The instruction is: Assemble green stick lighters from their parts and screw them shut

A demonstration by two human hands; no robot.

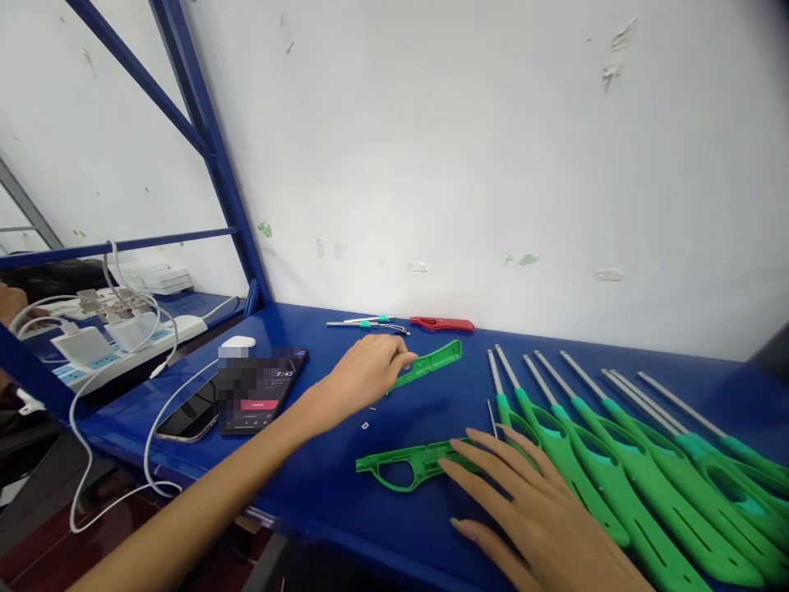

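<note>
With fingers closed, my left hand (370, 366) grips a green plastic lighter shell half (440, 359) whose hollow inside shows; its near end is hidden behind the hand. My right hand (530, 501) has its fingers spread, the fingertips over the right end of another green lighter shell half (419, 464) with a trigger loop, lying on the blue table (333, 501). Whether they press on it I cannot tell. A thin metal rod (491, 418) lies just beyond those fingers. Tiny loose parts, one a small white piece (365, 425), lie between the two halves.
Several green long-necked lighters (616, 469) lie in a row at right. A red shell piece (442, 325) and metal tubes (361, 322) lie near the wall. Two phones (265, 395), cables and a power strip (136, 341) are at left, beside a blue frame post (213, 156).
</note>
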